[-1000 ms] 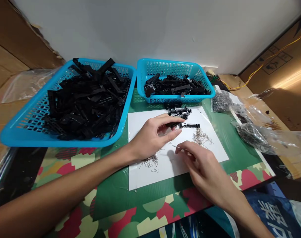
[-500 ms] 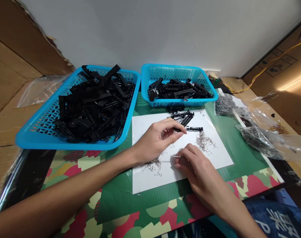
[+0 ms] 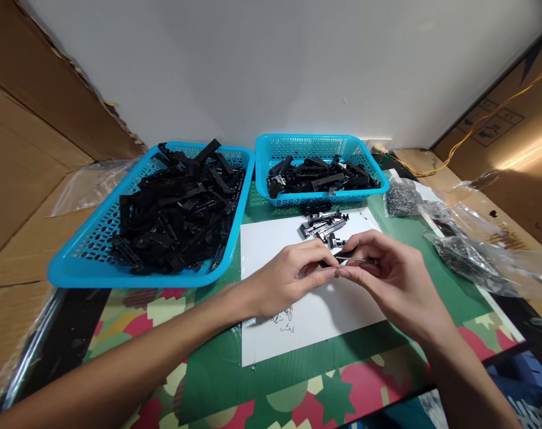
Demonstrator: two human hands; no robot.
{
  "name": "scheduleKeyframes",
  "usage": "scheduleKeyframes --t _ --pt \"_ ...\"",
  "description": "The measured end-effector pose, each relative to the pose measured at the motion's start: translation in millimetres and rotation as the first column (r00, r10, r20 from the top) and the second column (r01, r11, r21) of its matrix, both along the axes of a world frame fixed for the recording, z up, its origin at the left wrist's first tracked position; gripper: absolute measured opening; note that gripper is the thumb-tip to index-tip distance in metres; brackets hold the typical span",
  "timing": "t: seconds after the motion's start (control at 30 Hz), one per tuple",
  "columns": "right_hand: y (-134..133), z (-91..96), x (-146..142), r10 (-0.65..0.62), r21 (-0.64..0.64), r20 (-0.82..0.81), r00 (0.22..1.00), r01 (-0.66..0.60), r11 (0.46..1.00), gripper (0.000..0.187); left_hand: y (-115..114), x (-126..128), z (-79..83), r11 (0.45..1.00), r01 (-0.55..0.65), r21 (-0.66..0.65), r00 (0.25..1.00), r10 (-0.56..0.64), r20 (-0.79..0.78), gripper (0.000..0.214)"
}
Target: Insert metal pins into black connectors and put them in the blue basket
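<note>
My left hand (image 3: 293, 279) is closed in a pinch around a slim black plastic part (image 3: 342, 256), mostly covered by the fingers. Fingertips of my right hand (image 3: 391, 277) meet it over the paper. A thin metal tool (image 3: 360, 260), its exact kind unclear, lies in my right hand, pointing left across the black part. Below them is a white sheet (image 3: 264, 241). Small bent wire pieces (image 3: 286, 322) lie on it under my left wrist. Beyond my fingers sits a small group of black plastic parts (image 3: 325, 226).
A large blue basket (image 3: 139, 281) heaped with black parts stands at the left. A smaller blue basket (image 3: 322, 196) of black parts is at the back, by the wall. Clear bags (image 3: 472, 259) of small metal pieces lie right, near a yellow cable (image 3: 454, 152).
My right hand has risen from the paper and moved up to the black part in my left hand, bringing the metal tool along. It now covers the right-hand wire pile. The view has tilted slightly.
</note>
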State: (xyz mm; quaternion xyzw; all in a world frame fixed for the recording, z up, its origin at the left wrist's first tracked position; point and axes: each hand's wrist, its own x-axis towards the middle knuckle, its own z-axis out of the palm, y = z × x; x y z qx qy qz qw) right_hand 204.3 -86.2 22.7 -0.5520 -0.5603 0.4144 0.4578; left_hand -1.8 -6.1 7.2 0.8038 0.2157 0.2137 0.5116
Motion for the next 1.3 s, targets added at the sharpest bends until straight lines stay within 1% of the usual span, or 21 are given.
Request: scheduleKeyframes --t 0.1,0.17,0.3,0.37,0.47,0.57,0.63,0.7,0.77,0.83,0.87,0.93,0.97,1.03,1.13,1.23,1.3 --pt "3.5 4.4 3.9 0.064 -0.040 0.040 0.997 -0.062 0.997 0.027 -0.5 -1.0 0.2 1.000 0.012 0.011 1.000 -0.012 0.009 0.017" --pt "4.5 7.0 4.9 0.070 -0.025 0.070 0.995 -0.068 0.997 0.023 -0.7 -1.6 0.3 1.000 0.006 -0.002 1.000 -0.006 0.023 0.017" --pt "2.9 6.6 0.4 0.020 0.040 0.155 0.988 -0.026 0.999 0.010 -0.1 -1.6 0.0 0.996 -0.082 -0.041 0.994 0.085 0.075 0.019" --pt "1.4 3.7 -3.8 -0.010 0.061 0.149 0.989 0.000 0.998 0.009 0.3 -0.9 -0.8 0.992 -0.109 -0.064 0.989 0.115 0.096 0.020" --pt "0.1 -0.8 -9.6 -0.065 0.104 0.109 0.992 0.053 0.993 0.007 0.5 -0.2 -2.3 0.989 -0.117 -0.086 0.985 0.127 0.117 0.021" --pt "0.2 -1.5 -11.8 -0.111 0.160 0.091 0.990 0.096 0.982 0.006 0.9 -0.8 -2.6 0.988 -0.122 -0.099 0.982 0.135 0.133 0.021" --pt "0.1 0.8 -9.9 -0.150 0.218 0.088 0.985 0.128 0.967 0.008 1.3 -1.8 -2.2 0.987 -0.119 -0.108 0.982 0.133 0.132 0.022" --pt "-0.2 3.7 -5.3 -0.186 0.304 0.123 0.975 0.141 0.942 0.011 1.6 -2.2 -2.3 0.986 -0.114 -0.119 0.982 0.130 0.138 0.023" --pt "-0.4 5.3 0.4 -0.207 0.420 0.215 0.954 0.101 0.902 0.013 2.0 -1.4 -3.9 0.983 -0.101 -0.155 0.975 0.129 0.183 0.023" --pt "0.0 4.1 5.4 -0.196 0.532 0.325 0.925 -0.007 0.847 0.018 2.6 0.2 -7.0 0.970 -0.093 -0.223 0.951 0.153 0.269 0.018" --pt "0.5 2.6 7.2 -0.183 0.574 0.369 0.911 -0.068 0.816 0.020 3.1 1.0 -8.7 0.960 -0.091 -0.266 0.936 0.174 0.306 0.020" --pt "2.0 -1.6 8.8 -0.148 0.617 0.425 0.893 -0.166 0.769 0.022 4.5 2.1 -11.5 0.934 -0.095 -0.344 0.913 0.219 0.343 0.031" --pt "3.0 -3.8 8.7 -0.135 0.627 0.435 0.891 -0.192 0.755 0.023 5.3 2.1 -12.2 0.924 -0.098 -0.370 0.911 0.233 0.341 0.036" --pt "5.1 -7.2 7.0 -0.115 0.634 0.438 0.892 -0.215 0.743 0.025 6.8 1.5 -12.2 0.911 -0.102 -0.400 0.916 0.242 0.319 0.040" --pt "7.8 -9.3 3.8 -0.091 0.635 0.427 0.900 -0.227 0.739 0.025 7.8 0.4 -9.5 0.900 -0.105 -0.424 0.931 0.239 0.277 0.043" --pt "8.6 -8.8 2.6 -0.057 0.614 0.436 0.898 -0.250 0.749 0.023 7.0 0.9 -7.0 0.890 -0.119 -0.441 0.930 0.255 0.264 0.045" --pt "8.2 -7.5 2.6 -0.047 0.600 0.451 0.891 -0.264 0.755 0.022 6.2 1.7 -6.3 0.890 -0.136 -0.435 0.925 0.272 0.266 0.043"
